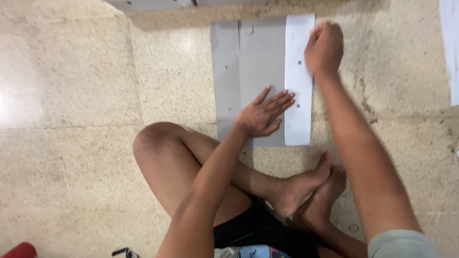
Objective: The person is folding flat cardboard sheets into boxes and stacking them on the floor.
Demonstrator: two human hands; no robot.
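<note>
From the head camera, you're sitting cross-legged on the speckled stone floor (71,71) with a grey cardboard sheet (260,62) laid flat in front of your knees, and a white flap (299,95) running down its right edge, looks like it's folded over or lying on top, hard to say which. Your left hand (263,113) is spread out flat, fingers open, palm pressing down on the lower middle of the grey sheet, not gripping anything. Your right hand (325,48) is curled into a loose fist near the top of the white flap, knuckles down on it; can't tell if you're pinching the edge or just rubbing. If you're creasing that flap, I'd keep the flat hand right beside the fold line so the sheet doesn't skate on that smooth floor, and drag the fist down in one steady pass rather than dabbing. There are small holes punched in both the grey and the white, so lining those up looks like a good check. Another white sheet (450,48) sits at the far right edge, and something red (19,250) pokes in bottom left.
</note>
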